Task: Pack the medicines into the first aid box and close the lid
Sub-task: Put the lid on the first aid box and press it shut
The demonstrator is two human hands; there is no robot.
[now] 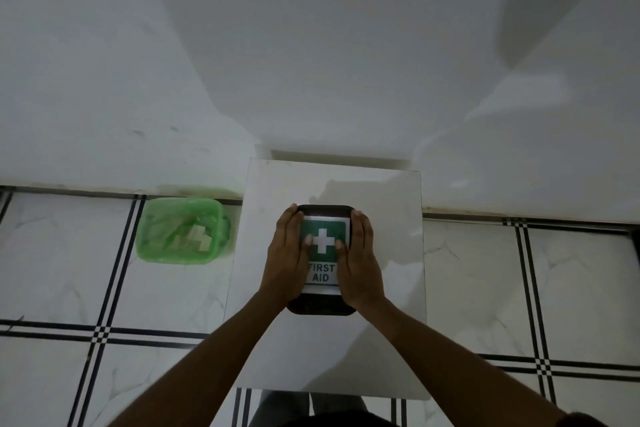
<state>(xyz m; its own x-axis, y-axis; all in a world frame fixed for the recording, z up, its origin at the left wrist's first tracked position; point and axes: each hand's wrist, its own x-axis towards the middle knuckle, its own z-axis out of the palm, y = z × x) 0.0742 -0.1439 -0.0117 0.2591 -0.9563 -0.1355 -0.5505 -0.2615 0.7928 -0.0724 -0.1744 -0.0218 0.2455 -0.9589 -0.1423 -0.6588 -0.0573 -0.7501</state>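
The first aid box (pixel 323 307) is a dark, rounded container on a small white table (pixel 391 340). Its lid (pixel 325 218) is down and carries a green label with a white cross and the words FIRST AID. My left hand (pixel 286 262) lies flat on the lid's left side, fingers over the edge. My right hand (pixel 360 262) lies flat on the right side, thumb near the cross. Both palms press on the lid. No medicines show on the table; whatever is inside the box is hidden.
A green translucent plastic tub (pixel 180 230) with some pale packets inside stands on the tiled floor left of the table, against the white wall (pixel 311 45). White floor tiles with black stripes surround the table.
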